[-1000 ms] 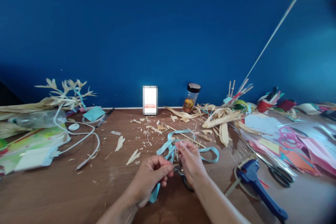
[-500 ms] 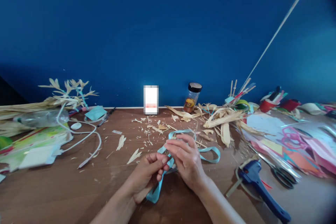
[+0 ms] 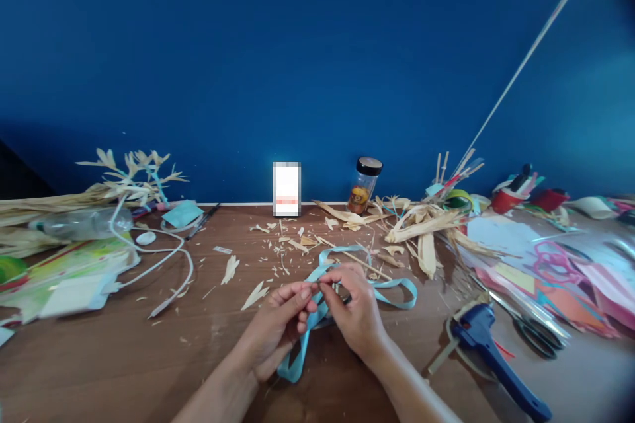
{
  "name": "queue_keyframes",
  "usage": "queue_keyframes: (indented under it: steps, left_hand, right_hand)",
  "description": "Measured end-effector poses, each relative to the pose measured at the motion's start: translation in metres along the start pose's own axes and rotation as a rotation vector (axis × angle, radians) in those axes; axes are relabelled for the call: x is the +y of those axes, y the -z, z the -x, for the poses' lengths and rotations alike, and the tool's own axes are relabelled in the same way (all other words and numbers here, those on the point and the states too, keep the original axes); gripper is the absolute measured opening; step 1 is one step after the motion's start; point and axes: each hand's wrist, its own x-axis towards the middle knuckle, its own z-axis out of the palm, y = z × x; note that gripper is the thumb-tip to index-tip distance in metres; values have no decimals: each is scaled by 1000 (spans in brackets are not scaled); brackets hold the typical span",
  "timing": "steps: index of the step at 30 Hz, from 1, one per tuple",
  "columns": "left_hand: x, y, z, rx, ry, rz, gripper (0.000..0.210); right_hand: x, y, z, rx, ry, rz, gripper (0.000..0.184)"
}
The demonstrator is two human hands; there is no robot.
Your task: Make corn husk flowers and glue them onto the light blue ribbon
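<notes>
My left hand (image 3: 280, 320) is closed in a pinch, thumb against fingers, low in the middle of the view. Just right of it, my right hand (image 3: 354, 307) pinches too, its fingertips almost meeting those of the left. Whatever small, thin thing sits between the fingertips is too hidden to name. A light blue ribbon (image 3: 296, 365) loops below the left hand, passes behind the fingertips and curls out to the right past the right hand. Beyond the right hand a thin stick (image 3: 367, 266) lies on the table.
Corn husk scraps (image 3: 258, 294) litter the brown table (image 3: 163, 367). On the right lie a blue glue gun (image 3: 489, 344), scissors (image 3: 538, 337) and coloured paper (image 3: 560, 297). A jar (image 3: 364, 185) and a lit phone (image 3: 286, 188) stand by the wall; a white cable (image 3: 188, 264) lies left.
My right hand has drawn its raised fingers down into a pinch beside the left fingertips. The left hand has barely moved, and the ribbon lies much as before.
</notes>
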Motion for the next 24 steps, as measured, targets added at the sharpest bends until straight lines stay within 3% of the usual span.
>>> queue_keyframes:
  steps: [6, 16, 20, 24]
  left_hand:
    - [0, -1, 0, 12, -38, -4, 20]
    - [-2, -2, 0, 21, -56, -118, 20]
    - [-1, -2, 1, -24, -10, -73, 18]
    - [2, -1, 3, -29, 6, 147, 13]
  right_hand:
    - [-1, -3, 3, -60, -83, 2, 10]
    - [1, -4, 5, -26, -99, -18, 8]
    - [6, -1, 4, 96, -143, -6, 9]
    - [13, -2, 4, 287, -298, -109, 18]
